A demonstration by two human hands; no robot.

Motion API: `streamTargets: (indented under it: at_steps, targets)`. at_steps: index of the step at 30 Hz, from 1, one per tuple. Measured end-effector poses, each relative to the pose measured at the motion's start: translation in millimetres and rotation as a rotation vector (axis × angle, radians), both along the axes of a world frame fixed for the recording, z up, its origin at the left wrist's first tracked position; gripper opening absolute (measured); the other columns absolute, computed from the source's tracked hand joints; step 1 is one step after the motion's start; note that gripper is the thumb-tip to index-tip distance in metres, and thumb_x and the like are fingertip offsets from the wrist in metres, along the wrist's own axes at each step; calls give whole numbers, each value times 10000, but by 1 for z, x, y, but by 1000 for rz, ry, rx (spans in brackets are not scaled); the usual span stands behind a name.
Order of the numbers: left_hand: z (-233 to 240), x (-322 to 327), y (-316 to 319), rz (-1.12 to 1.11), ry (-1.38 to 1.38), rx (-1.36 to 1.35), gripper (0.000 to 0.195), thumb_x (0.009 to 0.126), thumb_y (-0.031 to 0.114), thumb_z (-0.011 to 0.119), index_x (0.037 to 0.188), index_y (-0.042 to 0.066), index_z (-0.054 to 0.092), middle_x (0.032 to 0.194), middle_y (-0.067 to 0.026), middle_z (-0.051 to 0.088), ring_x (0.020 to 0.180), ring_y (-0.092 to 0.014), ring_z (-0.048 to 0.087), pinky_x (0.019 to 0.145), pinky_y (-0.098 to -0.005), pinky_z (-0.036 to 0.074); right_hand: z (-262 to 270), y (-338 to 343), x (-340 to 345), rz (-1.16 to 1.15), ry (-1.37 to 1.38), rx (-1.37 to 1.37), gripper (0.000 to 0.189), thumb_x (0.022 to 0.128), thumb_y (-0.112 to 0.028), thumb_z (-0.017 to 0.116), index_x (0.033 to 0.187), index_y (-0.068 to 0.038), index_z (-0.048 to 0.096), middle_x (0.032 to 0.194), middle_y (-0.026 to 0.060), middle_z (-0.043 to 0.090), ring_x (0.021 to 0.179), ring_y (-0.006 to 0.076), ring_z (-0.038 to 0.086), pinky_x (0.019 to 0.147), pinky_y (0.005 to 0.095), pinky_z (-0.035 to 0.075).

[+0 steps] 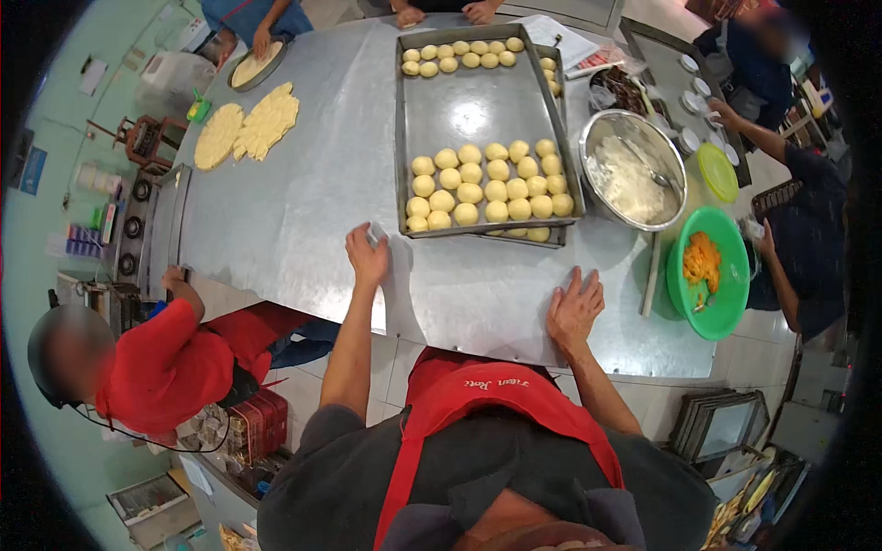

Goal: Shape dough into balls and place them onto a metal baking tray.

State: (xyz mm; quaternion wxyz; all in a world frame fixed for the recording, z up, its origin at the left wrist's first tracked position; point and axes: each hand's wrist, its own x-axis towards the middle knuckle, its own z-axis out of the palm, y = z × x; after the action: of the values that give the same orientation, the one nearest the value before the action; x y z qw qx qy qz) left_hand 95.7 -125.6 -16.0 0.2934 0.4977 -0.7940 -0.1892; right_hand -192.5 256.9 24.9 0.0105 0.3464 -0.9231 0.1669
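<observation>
My left hand (368, 253) rests on the metal worktable (317, 200) with nothing in it, just left of a metal baking tray (468, 117). My right hand (576, 307) lies on the same table, fingers spread and empty, below the tray's right corner. Rows of round dough balls (470, 193) fill the tray's near end, and two more rows lie at its far end. A second tray (559, 237) with dough balls sits beneath it. To the right stand a steel bowl (589, 186) of white filling with a spoon, a rolling pin (650, 275) and a green bowl (741, 275) holding orange filling.
Flattened dough pieces (267, 122) lie at the far left, near a person's hand (262, 43) in a round pan. Another person's hands (479, 12) rest at the far edge. A person in red (165, 358) stands left; people in dark clothes work by small white cups at right.
</observation>
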Motion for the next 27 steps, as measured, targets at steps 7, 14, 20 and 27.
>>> streamTargets:
  at_steps: [7,14,20,27]
  targets:
    - [-7,27,-191,241,215,336,614,891,245,808,1412,-28,636,1227,-185,715,1135,-318,665,1019,-425,533,15,-9,4,-70,-15,53,626,1022,-307,646,1578,-42,530,1651,321,385,1482,515,369,1236,620,262]
    - [-44,74,-439,513,884,741,218,965,226,727,1119,72,737,1055,-98,741,927,-246,704,837,-401,576,14,-18,2,-135,15,69,605,980,-279,674,1542,-77,572,1641,265,432,1502,461,391,1249,588,267]
    - [-3,71,-631,92,340,1043,384,1045,318,604,1397,173,654,1362,-56,673,1198,-271,635,1077,-470,445,5,-17,-1,-203,-10,39,538,969,-218,684,1490,-106,612,1623,239,464,1485,438,430,1232,567,317]
    - [52,0,-661,554,379,915,516,1062,331,529,1508,94,632,1571,-94,629,1359,-322,634,1170,-495,466,12,-30,-2,-232,-15,48,513,957,-237,672,1456,-129,620,1599,210,486,1467,424,447,1212,564,341]
